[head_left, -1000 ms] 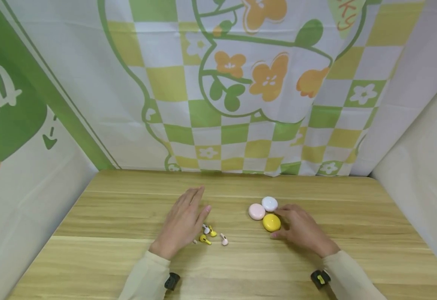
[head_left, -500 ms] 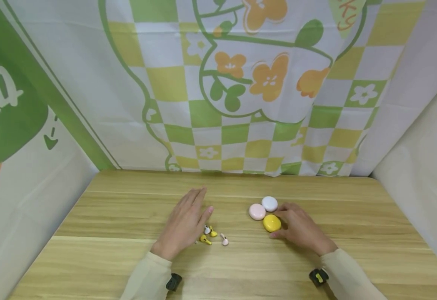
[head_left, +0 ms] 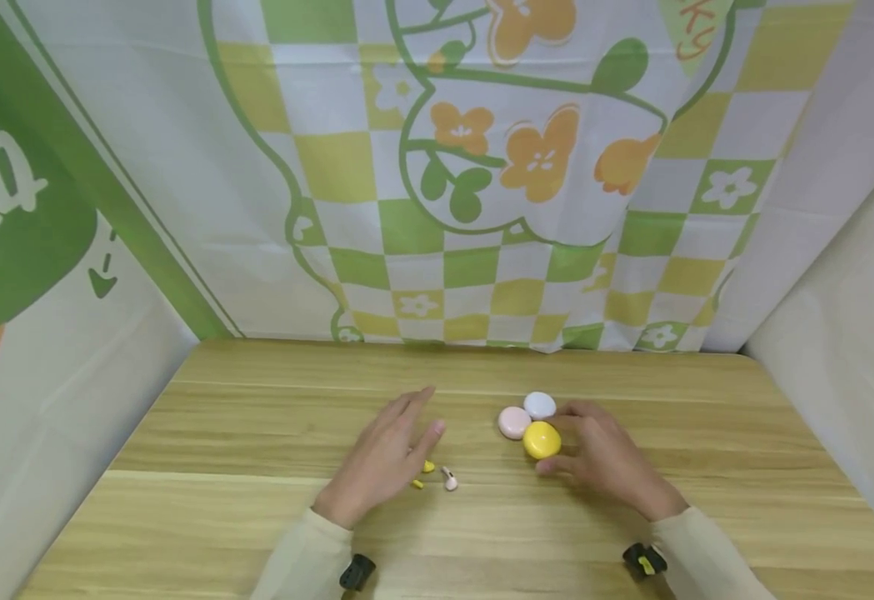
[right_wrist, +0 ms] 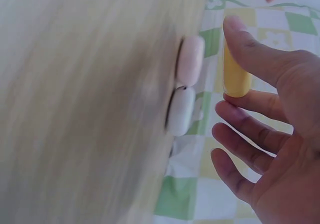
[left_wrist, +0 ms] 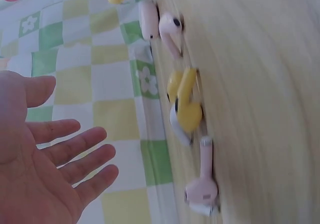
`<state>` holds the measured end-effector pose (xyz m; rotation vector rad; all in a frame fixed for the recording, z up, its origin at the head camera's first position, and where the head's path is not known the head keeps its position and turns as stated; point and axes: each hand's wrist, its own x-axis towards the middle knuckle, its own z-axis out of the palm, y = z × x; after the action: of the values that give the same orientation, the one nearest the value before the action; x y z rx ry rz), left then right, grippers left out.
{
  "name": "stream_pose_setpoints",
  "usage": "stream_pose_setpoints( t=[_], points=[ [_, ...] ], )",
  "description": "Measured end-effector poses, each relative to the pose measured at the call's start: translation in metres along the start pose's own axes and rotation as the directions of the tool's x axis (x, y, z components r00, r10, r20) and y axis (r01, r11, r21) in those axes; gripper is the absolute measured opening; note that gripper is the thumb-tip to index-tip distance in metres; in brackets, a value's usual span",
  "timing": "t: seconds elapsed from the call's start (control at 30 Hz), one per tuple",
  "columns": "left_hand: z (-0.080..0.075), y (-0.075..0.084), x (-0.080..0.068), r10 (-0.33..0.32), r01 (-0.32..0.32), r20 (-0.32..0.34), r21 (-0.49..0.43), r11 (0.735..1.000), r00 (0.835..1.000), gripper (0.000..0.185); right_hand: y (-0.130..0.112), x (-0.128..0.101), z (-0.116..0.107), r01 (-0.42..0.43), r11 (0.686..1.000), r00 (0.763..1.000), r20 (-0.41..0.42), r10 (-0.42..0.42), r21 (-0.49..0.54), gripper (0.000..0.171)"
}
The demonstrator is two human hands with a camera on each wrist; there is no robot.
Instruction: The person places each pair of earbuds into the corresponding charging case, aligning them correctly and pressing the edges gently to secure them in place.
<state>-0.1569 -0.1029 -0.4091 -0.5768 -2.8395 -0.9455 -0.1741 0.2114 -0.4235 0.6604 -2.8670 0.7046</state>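
My right hand [head_left: 609, 458] pinches a round yellow earbud case [head_left: 541, 440] between thumb and fingers. In the right wrist view the case [right_wrist: 236, 76] is raised off the table. Beside it, a pink case [head_left: 515, 422] and a white case [head_left: 540, 406] lie on the table. My left hand [head_left: 377, 462] hovers with fingers extended over several loose earbuds, hiding some from the head view. A pink earbud [head_left: 450, 479] lies in front of its thumb. The left wrist view shows yellow earbuds [left_wrist: 190, 114], a white earbud [left_wrist: 180, 128] and another pink earbud [left_wrist: 202, 189]; the left hand [left_wrist: 45, 154] holds nothing.
The wooden table [head_left: 466, 550] ends at the back against a checked, flower-printed cloth [head_left: 481, 275]. Printed cloth panels [head_left: 107, 350] also stand along the left and right sides. Black straps with small devices [head_left: 642, 560] sit at both wrists.
My right hand has taken hold of the yellow case and lifted it slightly. The left hand has shifted a little right, covering more of the earbuds. The pink and white cases stayed put.
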Motion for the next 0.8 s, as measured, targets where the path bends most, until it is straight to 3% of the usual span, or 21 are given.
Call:
stream_pose_setpoints(
  t=[0.23,0.43,0.57,0.7,0.8],
  points=[
    [0.006,0.007,0.001,0.006,0.0,0.037,-0.162,0.987,0.999,0.057,-0.017,-0.001,-0.007,0.066,0.998,0.995,-0.069,-0.067,-0.014,0.058],
    [0.013,0.012,0.004,0.058,-0.04,0.05,-0.306,0.951,0.997,0.051,-0.031,-0.001,-0.009,0.132,0.991,0.982,-0.131,-0.133,-0.016,0.063],
    [0.017,0.016,0.006,0.084,-0.051,0.072,-0.381,0.923,0.994,0.047,-0.04,0.0,-0.007,0.211,0.977,0.959,-0.188,-0.212,-0.026,0.064],
    [0.018,0.021,0.007,0.081,-0.027,0.108,-0.428,0.903,0.991,0.046,-0.046,0.002,-0.004,0.302,0.953,0.923,-0.248,-0.296,-0.014,0.066],
    [0.019,0.024,0.007,0.075,-0.006,0.129,-0.469,0.883,0.989,0.045,-0.05,0.003,-0.002,0.342,0.94,0.908,-0.264,-0.325,0.017,0.067]
  ],
)
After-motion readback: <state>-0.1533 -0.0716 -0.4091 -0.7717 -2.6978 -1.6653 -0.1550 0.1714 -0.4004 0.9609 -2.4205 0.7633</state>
